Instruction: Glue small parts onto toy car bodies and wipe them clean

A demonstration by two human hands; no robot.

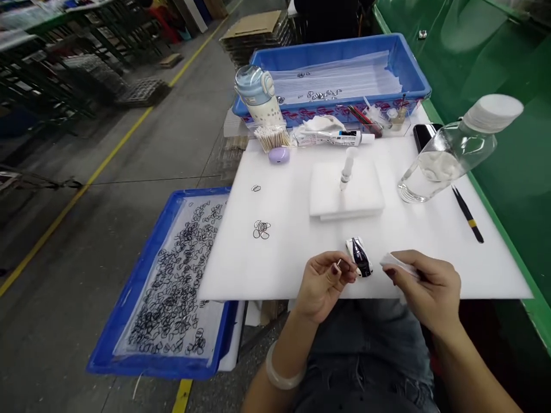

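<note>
My left hand [323, 282] is closed in a pinch on a small dark-and-white glossy part [359, 256], held just above the near edge of the white board [297, 252]. My right hand [426, 287] is closed on a folded white wipe [395, 263], a few centimetres to the right of the part. A pale bangle sits on my left wrist. Several thin black rings [261, 229] lie in a small cluster on the board to the left, with one single ring [256, 188] further back.
A blue tray [129, 321] full of black rings sits low on the left. White foam block [346, 192] with a small dropper, clear bottle [451, 152], black tweezers [468, 215], cotton swabs [272, 137], a tube, a blue crate [413, 69] of plastic bags behind.
</note>
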